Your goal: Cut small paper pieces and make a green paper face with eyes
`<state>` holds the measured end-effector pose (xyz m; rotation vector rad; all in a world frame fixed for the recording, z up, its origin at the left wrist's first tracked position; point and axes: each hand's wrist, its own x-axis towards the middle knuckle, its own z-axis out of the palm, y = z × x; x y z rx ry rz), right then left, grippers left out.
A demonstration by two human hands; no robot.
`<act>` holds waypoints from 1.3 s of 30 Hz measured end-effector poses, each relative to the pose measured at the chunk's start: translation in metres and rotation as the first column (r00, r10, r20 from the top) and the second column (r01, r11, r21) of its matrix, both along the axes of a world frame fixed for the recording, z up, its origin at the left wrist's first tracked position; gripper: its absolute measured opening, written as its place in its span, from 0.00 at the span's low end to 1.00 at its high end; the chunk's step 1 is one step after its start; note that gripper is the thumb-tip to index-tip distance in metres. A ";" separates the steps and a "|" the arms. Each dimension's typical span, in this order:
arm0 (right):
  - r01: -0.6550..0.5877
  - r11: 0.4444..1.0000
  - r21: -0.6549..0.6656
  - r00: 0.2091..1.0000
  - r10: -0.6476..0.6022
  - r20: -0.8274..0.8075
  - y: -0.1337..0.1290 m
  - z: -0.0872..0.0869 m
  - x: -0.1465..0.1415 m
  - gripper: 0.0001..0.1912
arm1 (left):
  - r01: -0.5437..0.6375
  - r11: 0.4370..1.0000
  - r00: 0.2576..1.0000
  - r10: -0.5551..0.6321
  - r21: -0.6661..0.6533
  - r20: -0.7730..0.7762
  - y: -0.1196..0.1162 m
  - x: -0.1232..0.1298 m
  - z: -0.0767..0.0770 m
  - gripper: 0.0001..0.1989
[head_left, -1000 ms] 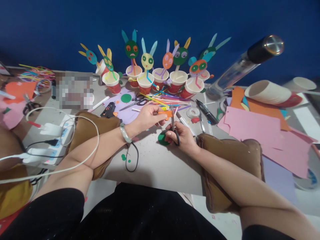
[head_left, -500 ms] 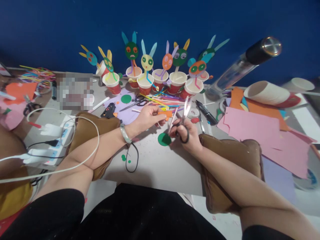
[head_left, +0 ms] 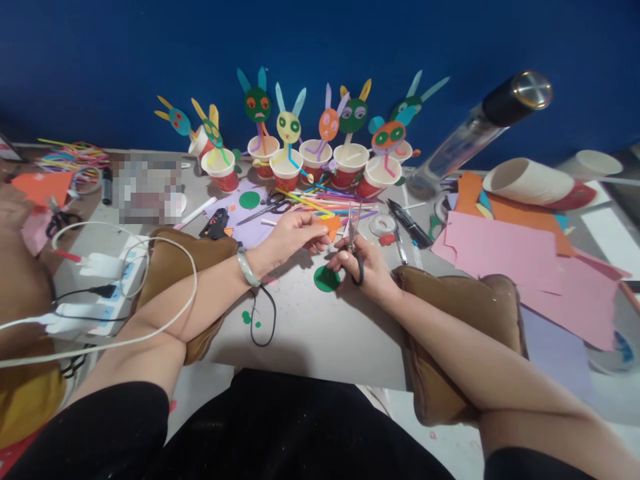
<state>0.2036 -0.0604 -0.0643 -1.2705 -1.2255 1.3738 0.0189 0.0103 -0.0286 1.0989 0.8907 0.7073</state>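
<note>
Orange paper (head_left: 333, 229) is being pinched between the thumb and fingers of the left hand (head_left: 299, 235) in the head view, and is being held above the table (head_left: 303, 313) just beside a pair of scissors (head_left: 352, 244). The scissors are being gripped by the right hand (head_left: 374, 272), its fingers curled around the handles, while a green disc (head_left: 326, 279) is being partly covered by that hand.

orange paper (head_left: 333, 227): part-covered by left fingers (head_left: 315, 233) | pixelated patch (head_left: 150, 192): unreadable | co-worker's arm (head_left: 20, 280): edge-cropped

Soft shadows, stretched edges, glinting bottle cap (head_left: 533, 89)
</note>
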 end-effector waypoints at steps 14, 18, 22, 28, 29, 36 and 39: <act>-0.068 0.995 -0.071 0.997 0.070 0.023 -0.005 0.002 -0.003 0.32 | -0.015 1.000 0.999 0.016 0.027 -0.029 -0.003 0.000 0.010 0.08; -0.061 0.996 -0.069 0.997 0.064 0.034 -0.004 0.002 -0.004 0.33 | -0.017 1.000 0.999 0.018 0.022 -0.041 -0.003 0.001 0.010 0.09; -0.055 0.996 -0.074 0.997 0.059 0.045 -0.004 0.002 -0.004 0.34 | -0.007 1.000 0.999 0.008 0.018 -0.052 -0.004 0.001 0.011 0.09; -0.050 0.996 -0.076 0.997 0.054 0.048 -0.005 0.003 -0.004 0.34 | -0.012 1.000 0.997 0.013 0.016 -0.074 -0.005 0.001 0.013 0.09; -0.050 0.996 -0.076 0.998 0.054 0.045 -0.005 0.003 -0.005 0.33 | -0.012 1.000 0.997 0.013 0.015 -0.077 -0.005 0.001 0.013 0.09; -0.048 0.997 -0.066 0.999 0.049 0.020 -0.005 0.002 -0.005 0.31 | -0.003 1.000 0.997 0.005 0.027 -0.081 -0.004 0.000 0.012 0.09; -0.052 0.996 -0.075 0.998 0.053 0.022 -0.005 0.002 -0.005 0.31 | 0.002 1.000 0.997 0.000 0.031 -0.076 -0.004 0.000 0.011 0.08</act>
